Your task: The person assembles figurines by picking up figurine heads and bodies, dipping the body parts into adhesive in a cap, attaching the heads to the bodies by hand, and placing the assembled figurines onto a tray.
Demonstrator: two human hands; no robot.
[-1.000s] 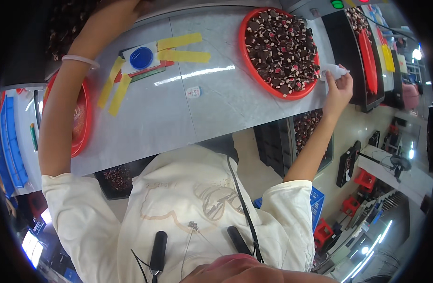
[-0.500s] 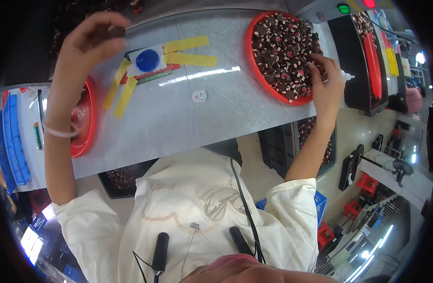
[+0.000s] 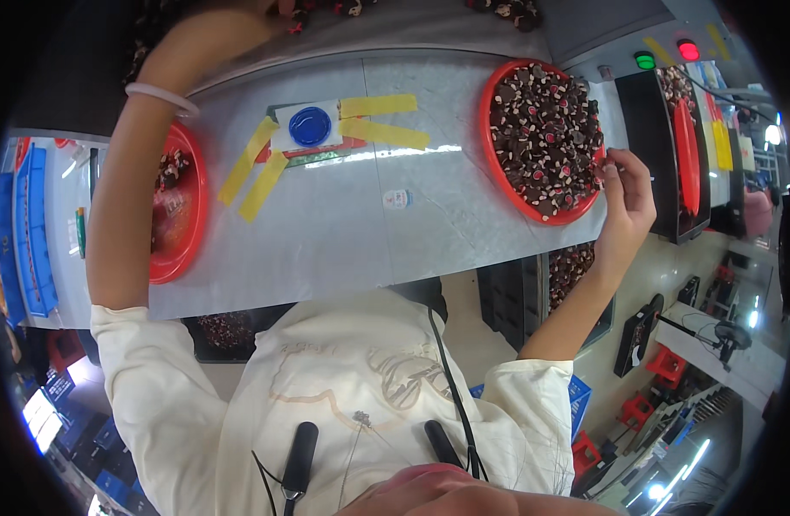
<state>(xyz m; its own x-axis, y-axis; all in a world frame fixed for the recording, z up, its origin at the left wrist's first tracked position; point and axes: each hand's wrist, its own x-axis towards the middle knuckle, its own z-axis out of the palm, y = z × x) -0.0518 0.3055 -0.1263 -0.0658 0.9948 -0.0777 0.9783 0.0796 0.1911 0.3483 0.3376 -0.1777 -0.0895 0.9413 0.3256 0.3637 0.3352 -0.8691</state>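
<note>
My right hand (image 3: 631, 191) is at the right rim of a round red tray (image 3: 488, 142), thumb and forefinger pinched together. Whatever is between the fingertips is too small to make out. Small dark brown pieces (image 3: 545, 142) with cream and pinkish-red parts fill this tray. My left arm reaches to the far side, over a dark grey surface (image 3: 412, 39) beyond the table. The left hand (image 3: 253, 30) is cut off at the top edge and its fingers are hidden. Below that arm, a blue round dish (image 3: 310, 127) sits on a white card held by yellow tape (image 3: 378, 105).
A second red tray (image 3: 193, 215) with a few dark pieces lies at the left, partly behind my left forearm. Several pieces (image 3: 508, 12) rest on the far surface. Black crates (image 3: 507, 288) stand under the table. Green and red lamps (image 3: 644, 60) are at the far right.
My left hand has moved from above the table's left part up and away to the far surface. My right hand has drawn back from over the pieces to the tray's rim. The view has shifted slightly.
</note>
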